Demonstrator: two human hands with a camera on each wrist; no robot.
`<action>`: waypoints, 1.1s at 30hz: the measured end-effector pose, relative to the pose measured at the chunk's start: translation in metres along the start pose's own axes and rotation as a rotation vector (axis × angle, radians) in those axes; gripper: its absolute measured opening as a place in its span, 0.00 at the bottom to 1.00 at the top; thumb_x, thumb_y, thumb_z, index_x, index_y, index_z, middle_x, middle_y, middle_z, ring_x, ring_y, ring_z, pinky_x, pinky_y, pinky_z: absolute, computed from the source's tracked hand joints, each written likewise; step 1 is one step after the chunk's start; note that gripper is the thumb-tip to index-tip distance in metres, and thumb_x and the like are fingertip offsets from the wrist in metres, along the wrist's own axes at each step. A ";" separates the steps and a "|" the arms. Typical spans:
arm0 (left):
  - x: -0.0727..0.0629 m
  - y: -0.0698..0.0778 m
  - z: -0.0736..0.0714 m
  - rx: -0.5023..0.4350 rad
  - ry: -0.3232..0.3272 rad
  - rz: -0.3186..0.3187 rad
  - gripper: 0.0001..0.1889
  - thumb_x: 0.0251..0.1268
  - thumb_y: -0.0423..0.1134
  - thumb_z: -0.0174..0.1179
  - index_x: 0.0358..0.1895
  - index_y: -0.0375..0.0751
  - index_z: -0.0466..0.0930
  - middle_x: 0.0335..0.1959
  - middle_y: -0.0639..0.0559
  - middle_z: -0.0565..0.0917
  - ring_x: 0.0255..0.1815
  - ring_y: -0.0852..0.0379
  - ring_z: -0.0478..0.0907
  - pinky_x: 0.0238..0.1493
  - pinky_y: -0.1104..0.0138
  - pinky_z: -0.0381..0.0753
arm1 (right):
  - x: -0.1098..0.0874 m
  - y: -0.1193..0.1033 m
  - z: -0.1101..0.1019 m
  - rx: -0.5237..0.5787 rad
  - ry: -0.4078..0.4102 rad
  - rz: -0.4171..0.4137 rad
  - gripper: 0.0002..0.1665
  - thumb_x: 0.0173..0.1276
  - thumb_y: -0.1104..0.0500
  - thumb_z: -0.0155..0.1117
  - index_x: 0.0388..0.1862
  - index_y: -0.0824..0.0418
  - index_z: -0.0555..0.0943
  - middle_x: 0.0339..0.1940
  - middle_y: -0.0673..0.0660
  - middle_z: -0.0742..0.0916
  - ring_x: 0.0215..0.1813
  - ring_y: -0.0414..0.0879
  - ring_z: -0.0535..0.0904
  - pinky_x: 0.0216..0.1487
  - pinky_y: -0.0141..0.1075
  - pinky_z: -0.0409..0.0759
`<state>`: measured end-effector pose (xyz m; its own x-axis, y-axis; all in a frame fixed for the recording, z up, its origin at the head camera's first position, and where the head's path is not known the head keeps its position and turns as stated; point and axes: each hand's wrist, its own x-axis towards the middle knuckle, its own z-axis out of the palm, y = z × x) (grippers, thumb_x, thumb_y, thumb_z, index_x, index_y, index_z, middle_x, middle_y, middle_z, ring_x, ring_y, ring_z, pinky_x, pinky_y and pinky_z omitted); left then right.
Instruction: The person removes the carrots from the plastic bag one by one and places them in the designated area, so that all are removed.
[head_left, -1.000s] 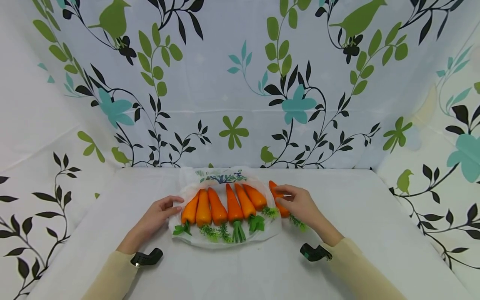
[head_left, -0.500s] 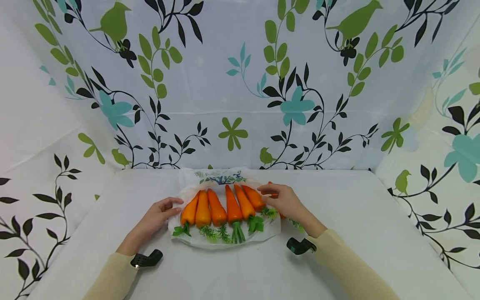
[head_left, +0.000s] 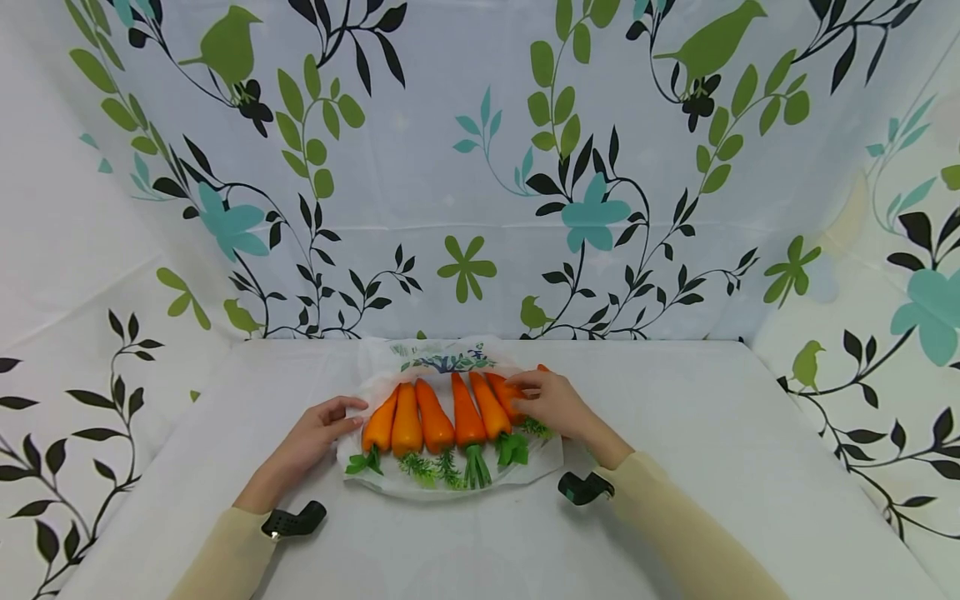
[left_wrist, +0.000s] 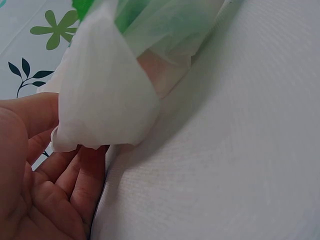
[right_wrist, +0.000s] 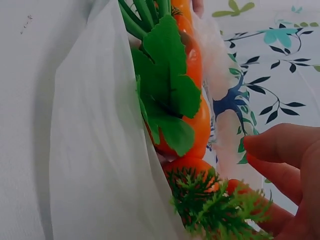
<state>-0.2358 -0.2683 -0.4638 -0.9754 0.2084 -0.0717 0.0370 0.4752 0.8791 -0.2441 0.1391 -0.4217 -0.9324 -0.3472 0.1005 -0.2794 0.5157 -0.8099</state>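
Note:
Several orange carrots with green tops lie side by side within a thin white plastic bag printed with a tree. At the bag's left edge is my left hand; in the left wrist view its thumb and fingers hold a fold of the plastic bag. My right hand reaches over the rightmost carrot in the row, fingertips right at it. In the right wrist view the right hand has thumb and fingers apart beside a feathery carrot top. Behind that hand, another carrot is mostly hidden.
The bag lies on a white-covered table. A patterned cloth backdrop with birds and leaves rises behind the table's back edge. Dark wrist cameras sit below both hands.
My right hand has left the separate carrot on the right and moved left over the rightmost carrot in the row. The left hand has stayed at the bag's edge.

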 end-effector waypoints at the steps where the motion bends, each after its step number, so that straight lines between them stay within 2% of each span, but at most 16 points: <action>1: 0.001 -0.002 0.000 0.000 0.000 0.001 0.19 0.75 0.40 0.57 0.63 0.36 0.75 0.46 0.44 0.74 0.56 0.45 0.63 0.55 0.60 0.67 | 0.000 0.000 0.001 -0.011 0.000 0.002 0.19 0.68 0.62 0.65 0.57 0.62 0.83 0.60 0.60 0.83 0.58 0.61 0.80 0.57 0.50 0.79; 5: -0.002 0.005 -0.001 -0.008 -0.003 0.008 0.18 0.75 0.39 0.57 0.62 0.35 0.75 0.47 0.43 0.75 0.56 0.45 0.63 0.54 0.63 0.68 | 0.002 0.000 0.006 -0.055 0.011 0.002 0.18 0.66 0.63 0.66 0.56 0.60 0.84 0.62 0.59 0.82 0.57 0.60 0.80 0.57 0.51 0.78; 7: -0.002 0.005 0.000 -0.019 -0.003 0.007 0.19 0.74 0.40 0.57 0.62 0.36 0.75 0.48 0.42 0.76 0.57 0.45 0.63 0.56 0.61 0.67 | 0.002 0.000 0.007 -0.065 0.015 0.005 0.18 0.65 0.64 0.66 0.55 0.60 0.85 0.62 0.59 0.82 0.57 0.59 0.81 0.57 0.50 0.78; 9: -0.003 0.006 0.000 -0.028 -0.005 0.007 0.19 0.74 0.41 0.57 0.63 0.36 0.75 0.53 0.39 0.76 0.60 0.43 0.63 0.62 0.55 0.67 | 0.003 0.000 0.009 -0.069 0.020 0.007 0.19 0.64 0.65 0.66 0.54 0.60 0.85 0.62 0.58 0.82 0.57 0.59 0.81 0.57 0.50 0.78; 12: 0.000 0.000 0.000 -0.051 -0.008 0.004 0.20 0.74 0.44 0.58 0.63 0.38 0.75 0.64 0.36 0.73 0.66 0.41 0.61 0.70 0.43 0.58 | 0.004 -0.003 0.010 -0.080 0.027 0.011 0.19 0.61 0.66 0.67 0.53 0.61 0.85 0.61 0.58 0.82 0.57 0.58 0.80 0.58 0.51 0.78; 14: 0.000 -0.001 -0.001 -0.059 -0.009 0.000 0.21 0.74 0.44 0.58 0.63 0.38 0.75 0.68 0.35 0.70 0.70 0.40 0.59 0.72 0.41 0.52 | 0.005 -0.004 0.011 -0.105 0.031 0.014 0.20 0.60 0.66 0.68 0.53 0.62 0.85 0.60 0.58 0.83 0.57 0.57 0.79 0.58 0.51 0.77; 21: -0.001 0.002 0.000 -0.059 -0.011 -0.004 0.20 0.73 0.44 0.59 0.63 0.38 0.75 0.67 0.35 0.71 0.70 0.39 0.59 0.72 0.40 0.51 | 0.007 -0.002 0.014 -0.208 0.043 0.040 0.21 0.57 0.65 0.69 0.52 0.58 0.85 0.58 0.57 0.81 0.53 0.52 0.77 0.56 0.47 0.77; 27: -0.001 0.001 0.000 -0.059 -0.010 -0.013 0.20 0.74 0.43 0.58 0.63 0.38 0.75 0.68 0.34 0.70 0.72 0.37 0.57 0.71 0.39 0.50 | 0.007 0.000 0.015 -0.219 0.030 0.038 0.20 0.56 0.66 0.69 0.50 0.57 0.86 0.58 0.58 0.81 0.56 0.53 0.75 0.57 0.48 0.76; 33: 0.001 -0.002 0.000 -0.060 -0.005 -0.014 0.19 0.75 0.42 0.57 0.63 0.38 0.75 0.67 0.34 0.70 0.70 0.37 0.59 0.71 0.40 0.51 | 0.008 0.001 0.014 -0.217 0.012 0.033 0.22 0.56 0.66 0.69 0.52 0.56 0.86 0.58 0.58 0.80 0.56 0.54 0.76 0.57 0.48 0.77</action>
<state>-0.2367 -0.2693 -0.4652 -0.9746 0.2065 -0.0862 0.0102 0.4256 0.9049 -0.2486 0.1262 -0.4296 -0.9441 -0.3187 0.0844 -0.2906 0.6835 -0.6696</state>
